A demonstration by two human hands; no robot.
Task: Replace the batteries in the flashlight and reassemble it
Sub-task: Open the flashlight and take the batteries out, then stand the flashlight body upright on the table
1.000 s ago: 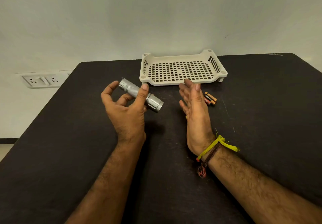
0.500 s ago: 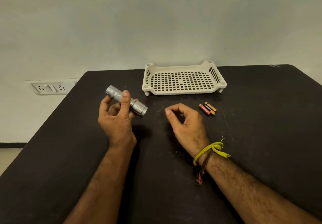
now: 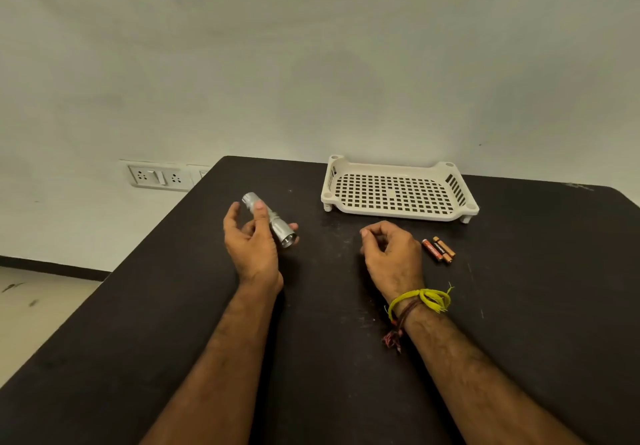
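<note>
A dark, matte surface (image 3: 519, 323) fills the lower part of the view, marked with faint pale scuffs. Toward its far edge stands a cream plastic tray (image 3: 453, 214) with a gridded, perforated floor, slotted side walls and short feet. Behind rises a plain pale wall (image 3: 311, 63). On the left, low on it, sits a white socket-and-switch panel (image 3: 159, 177), above a dark skirting strip (image 3: 52, 266) and light floor (image 3: 38, 309).

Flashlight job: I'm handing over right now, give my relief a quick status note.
Left hand holds the silver flashlight above the black table, lens end toward the camera.
Right hand is loosely curled, holding nothing.
AAA batteries lie on the table right of that hand, in front of the cream basket.
Done: flashlight picked up.
Left: open it, swap batteries, reassemble.
</note>
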